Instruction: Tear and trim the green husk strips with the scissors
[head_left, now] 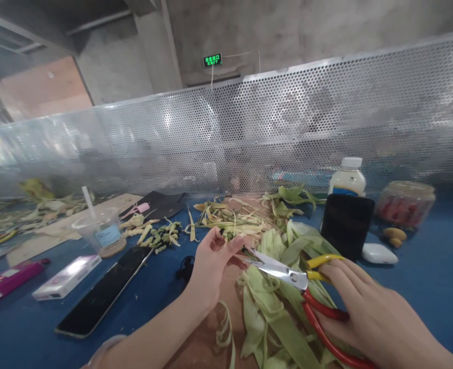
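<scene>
My left hand is pinched shut on a small green plant piece just above the table. My right hand grips scissors with red and yellow handles. Their steel blades point left and the tips reach the piece at my left fingers. Under both hands lies a heap of pale green leaf strips on a brown board.
A blue table carries a dark phone, a white box, a pink box, a plastic cup with straw, a propped black phone, a white bottle, a jar, a white earbud case. A perforated metal screen closes the far edge.
</scene>
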Motion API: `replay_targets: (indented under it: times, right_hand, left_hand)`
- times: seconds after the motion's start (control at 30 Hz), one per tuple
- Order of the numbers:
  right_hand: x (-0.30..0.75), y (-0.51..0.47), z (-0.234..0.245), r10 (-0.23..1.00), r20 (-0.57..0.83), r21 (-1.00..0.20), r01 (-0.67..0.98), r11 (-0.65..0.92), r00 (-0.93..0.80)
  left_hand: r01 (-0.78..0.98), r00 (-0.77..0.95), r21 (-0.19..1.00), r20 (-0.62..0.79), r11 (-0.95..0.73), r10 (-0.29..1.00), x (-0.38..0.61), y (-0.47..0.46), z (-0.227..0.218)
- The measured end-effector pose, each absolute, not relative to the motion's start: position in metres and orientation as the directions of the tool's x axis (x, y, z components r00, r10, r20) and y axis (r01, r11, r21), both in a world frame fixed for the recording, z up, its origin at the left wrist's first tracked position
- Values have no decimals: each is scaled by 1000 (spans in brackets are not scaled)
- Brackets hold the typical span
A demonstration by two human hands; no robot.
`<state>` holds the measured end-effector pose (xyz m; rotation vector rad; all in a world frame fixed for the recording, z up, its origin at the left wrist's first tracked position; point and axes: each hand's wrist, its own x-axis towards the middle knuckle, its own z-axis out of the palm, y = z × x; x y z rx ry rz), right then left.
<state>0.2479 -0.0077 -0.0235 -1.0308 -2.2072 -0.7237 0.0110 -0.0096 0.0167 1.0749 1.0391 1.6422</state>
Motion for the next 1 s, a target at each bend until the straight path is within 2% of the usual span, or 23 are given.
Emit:
replay_targets:
  times: [0.4,0.7,1.0]
  right_hand:
    - [250,-5,-26,544,646,177,799,575,-535]
    - [249,-1,-28,494,690,176,785,594,-529]
    - [246,-3,-26,485,714,195,810,553,-504]
  left_hand:
    - [-182,-197,957,188,-224,962,9,-9,19]
    - [-241,-163,949,169,-205,972,9,-11,19]
    - [-272,-225,930,187,-246,956,9,-8,23]
